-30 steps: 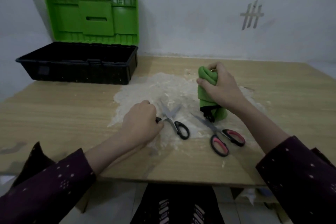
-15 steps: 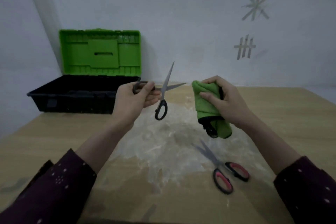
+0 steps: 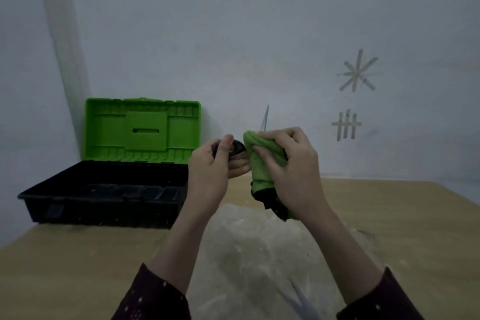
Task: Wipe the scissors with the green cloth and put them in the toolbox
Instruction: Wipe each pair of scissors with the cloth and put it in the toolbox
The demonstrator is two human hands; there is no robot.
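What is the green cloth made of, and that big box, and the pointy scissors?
Green cloth: looks like soft, fuzzy fabric, maybe microfibre; it bunches and folds. Toolbox: seems hard moulded plastic, with a ribbed green lid and matte black base. Scissors: the blade looks like thin grey metal; the handles look like dark plastic.

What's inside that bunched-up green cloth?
One scissor blade pokes up out of the green cloth, which the right hand squeezes. The left hand holds the black handles. The cloth hides the rest of the blades.
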